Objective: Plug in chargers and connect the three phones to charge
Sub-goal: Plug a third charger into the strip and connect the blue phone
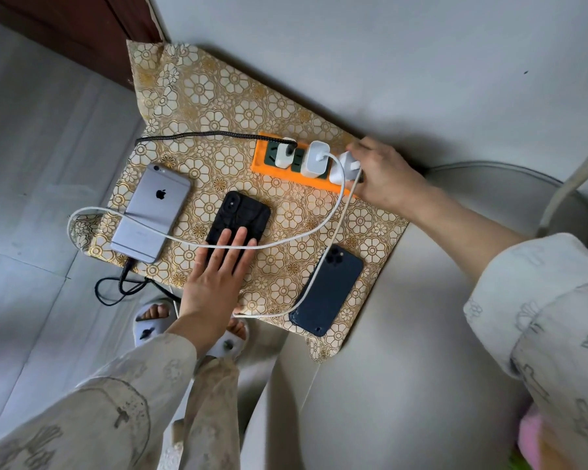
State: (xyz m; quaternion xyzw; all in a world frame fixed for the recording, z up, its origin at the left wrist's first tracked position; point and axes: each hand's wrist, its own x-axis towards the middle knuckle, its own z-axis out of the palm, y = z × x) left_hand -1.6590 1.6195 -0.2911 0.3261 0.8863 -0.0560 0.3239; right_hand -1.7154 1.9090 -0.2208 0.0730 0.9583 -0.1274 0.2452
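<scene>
An orange power strip (302, 166) lies near the far right corner of a small table covered with a gold floral cloth (218, 106), and everything else can be placed from it. Three white chargers sit in a row on the strip: the first charger (283, 154) at its left end carries a black braided cable (197, 134), the middle charger (314, 159) carries a white cable (170, 237), and the third charger (345, 166) at the right end is gripped by the right hand (384, 176), whose fingers close around the plug body. In front of the strip, toward the person, lies a black phone (240, 220) face down; the left hand (218, 269) rests flat on its near end, fingers spread and extended, with the white cable running across the fingertips. To the left of the strip and nearer the table's left edge lies a silver phone (153, 215), back up, with the black cable plugged into its near end. Nearer the person and slightly right of the strip lies a dark blue phone (330, 290), back up, with a second white cable (323, 259) running from the third charger along its left edge. Both arms wear pale patterned sleeves (540, 320).
</scene>
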